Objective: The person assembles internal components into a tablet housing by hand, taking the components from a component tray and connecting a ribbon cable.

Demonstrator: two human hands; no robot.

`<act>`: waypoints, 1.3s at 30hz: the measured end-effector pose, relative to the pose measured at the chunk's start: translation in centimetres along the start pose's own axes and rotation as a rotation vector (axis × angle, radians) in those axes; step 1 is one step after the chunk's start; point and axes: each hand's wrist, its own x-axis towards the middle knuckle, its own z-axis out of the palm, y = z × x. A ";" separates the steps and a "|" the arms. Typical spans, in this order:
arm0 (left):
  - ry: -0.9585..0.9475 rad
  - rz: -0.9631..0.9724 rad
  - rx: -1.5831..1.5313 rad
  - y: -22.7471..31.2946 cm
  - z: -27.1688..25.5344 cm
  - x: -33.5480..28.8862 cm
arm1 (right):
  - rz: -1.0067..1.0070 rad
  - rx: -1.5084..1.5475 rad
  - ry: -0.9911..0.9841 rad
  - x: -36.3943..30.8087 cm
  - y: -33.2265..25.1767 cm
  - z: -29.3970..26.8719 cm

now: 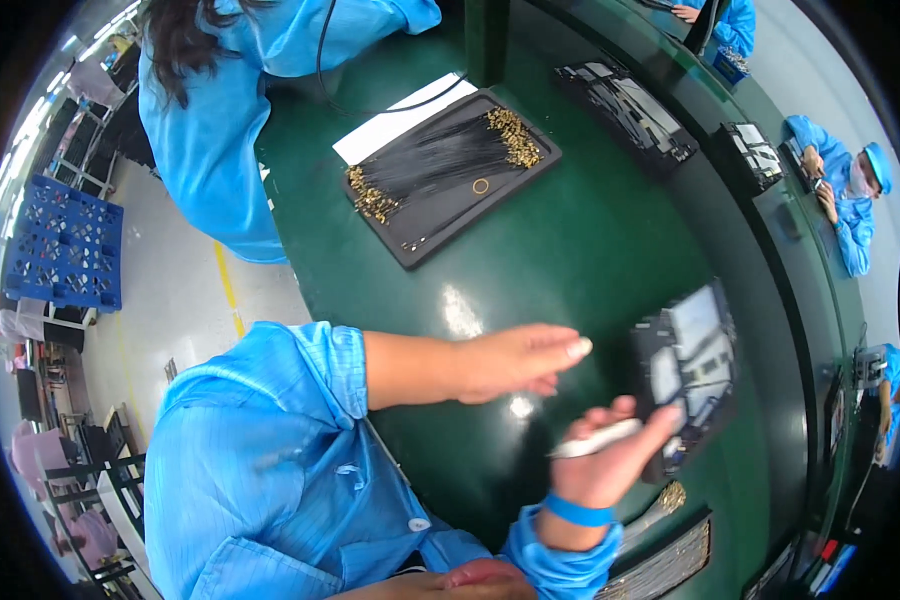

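Note:
My left hand (515,362) hangs over the green table with its fingers stretched forward and nothing visible in it. My right hand (615,455), with a blue wristband (578,512), is closed on a slim white object (598,438) whose exact kind I cannot make out. Just beyond its thumb stands a black tray (647,345) with flat, pale rectangular parts (697,322) in it, slightly blurred. Whether the right thumb touches the tray is unclear. A gap of bare table separates my left hand from that tray.
A dark tray (410,255) of black cables with gold ends lies farther off, beside a white sheet (405,120). More cables (660,565) lie near my right forearm. Another tray of parts (630,110) stands at the back. A person in blue (205,150) sits at the far left.

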 end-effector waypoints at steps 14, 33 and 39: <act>-0.297 0.037 0.040 0.3 -2.8 -4.8 | -0.046 -0.949 -1.113 -7.7 10.8 -8.4; 1.134 0.479 1.580 7.4 -15.4 3.3 | 0.710 -0.672 -0.881 -4.9 9.6 -7.5; 1.132 0.708 1.628 7.6 -14.9 2.4 | 0.718 -0.624 -0.837 -4.9 9.7 -7.5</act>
